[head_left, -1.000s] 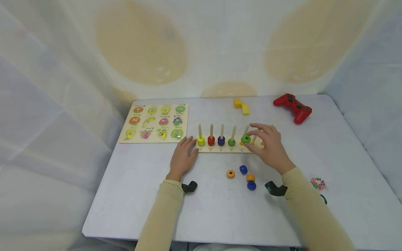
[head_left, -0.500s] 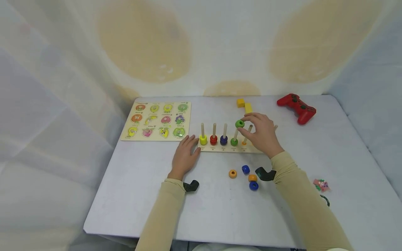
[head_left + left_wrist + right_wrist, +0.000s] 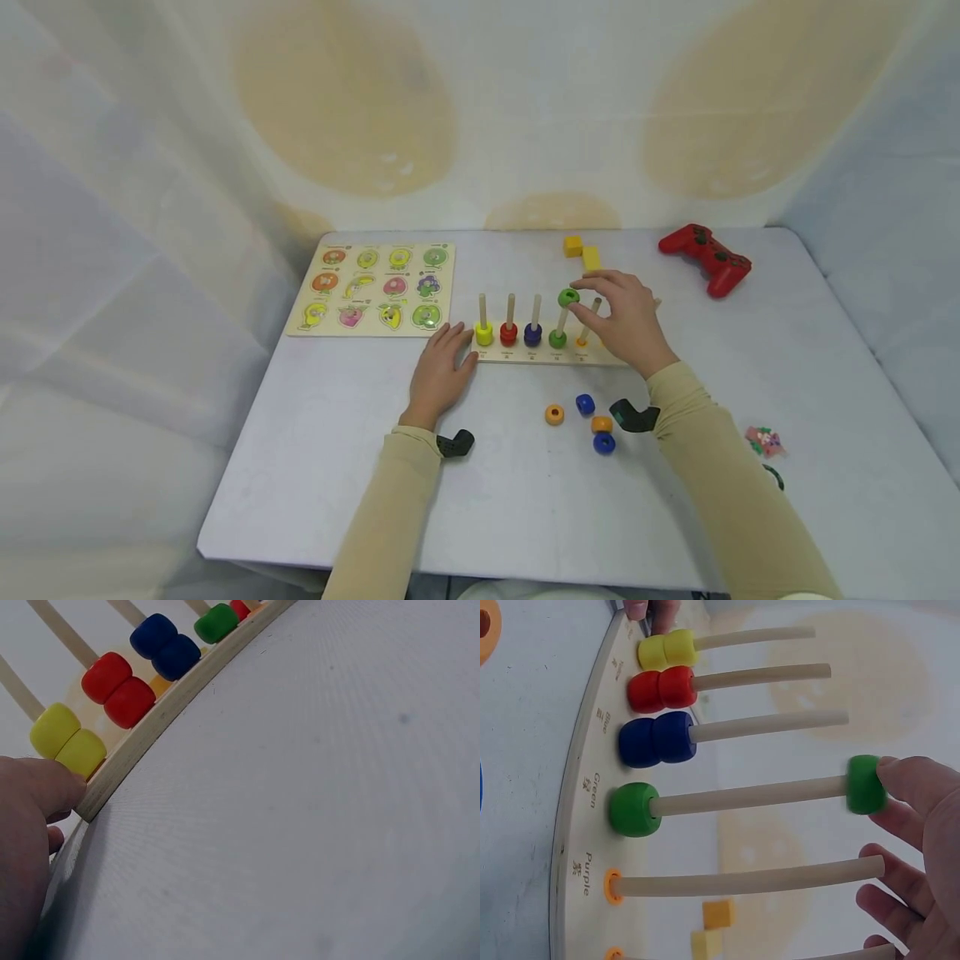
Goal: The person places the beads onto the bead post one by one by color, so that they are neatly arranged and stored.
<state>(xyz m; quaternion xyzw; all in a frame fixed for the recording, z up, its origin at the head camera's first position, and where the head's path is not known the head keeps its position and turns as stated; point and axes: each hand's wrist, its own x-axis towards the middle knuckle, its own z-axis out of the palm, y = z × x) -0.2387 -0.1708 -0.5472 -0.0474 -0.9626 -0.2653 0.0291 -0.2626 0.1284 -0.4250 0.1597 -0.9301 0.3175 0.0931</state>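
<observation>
My right hand (image 3: 628,323) pinches a green bead (image 3: 866,784) between thumb and finger. That bead sits at the top end of the peg labelled Green, where another green bead (image 3: 634,810) rests at the base. My left hand (image 3: 439,375) lies at the left end of the wooden peg board (image 3: 525,356), its thumb touching the board's corner in the left wrist view. Two yellow beads (image 3: 69,741), two red beads (image 3: 118,690) and two blue beads (image 3: 165,646) are stacked on the first pegs. The Purple peg (image 3: 750,882) carries no bead.
Loose orange beads (image 3: 554,415) and blue beads (image 3: 603,442) lie in front of the board. A fruit puzzle board (image 3: 371,290) is at back left. Yellow blocks (image 3: 573,246) and a red game controller (image 3: 706,259) lie behind. A small pink trinket (image 3: 766,442) is at right.
My right hand has moved up and left with the green bead, from near the Purple peg to the top of the Green peg. My left hand has stayed at the board's end.
</observation>
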